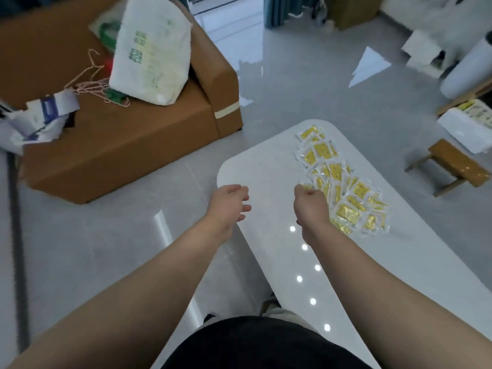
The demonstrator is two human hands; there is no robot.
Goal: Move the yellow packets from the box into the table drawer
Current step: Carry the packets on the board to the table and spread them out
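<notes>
Several yellow packets (343, 187) in clear wrappers lie spread in a long heap along the right side of a glossy white table (269, 166). My right hand (310, 206) sits at the heap's left edge, fingers curled, pinching a packet (306, 186) at its corner. My left hand (230, 203) hovers over the table's left edge with fingers loosely curled and holds nothing. No drawer or box of packets shows in this view.
A brown sofa (127, 134) stands at the left, carrying a white bag (151, 51), wire hangers and papers. A small wooden stool (455, 166) stands right of the table, with a white carton (468, 123) behind it. Grey tiled floor surrounds the table.
</notes>
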